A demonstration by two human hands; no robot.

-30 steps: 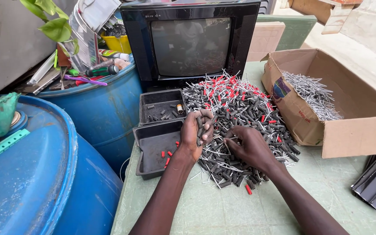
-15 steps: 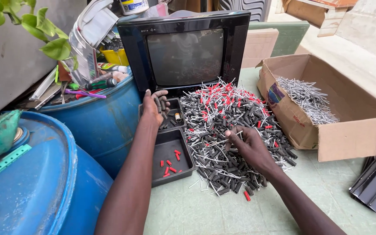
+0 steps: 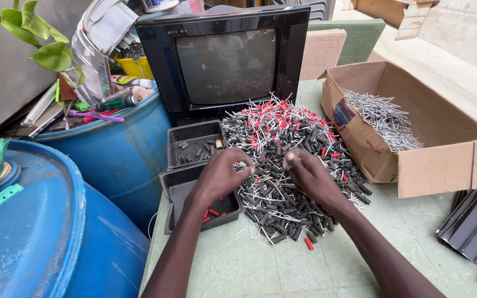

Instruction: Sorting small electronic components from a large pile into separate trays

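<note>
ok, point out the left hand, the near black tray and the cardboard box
left hand (image 3: 219, 174), head view, back of the hand
near black tray (image 3: 179, 187), head view, bare floor
cardboard box (image 3: 443, 168), head view, front wall

At centre frame, the pile of parts (image 3: 288, 160) mixes black, red and silver. 2 black trays (image 3: 194, 165) sit left of it, the nearer one holding red pieces. The television (image 3: 224, 60) is black, the drums (image 3: 45, 232) blue, the box (image 3: 415, 138) brown, the table (image 3: 260, 265) pale green.

Grey wall (image 3: 1, 72), blue drums (image 3: 40, 237), daylit green table (image 3: 260, 270).
</note>
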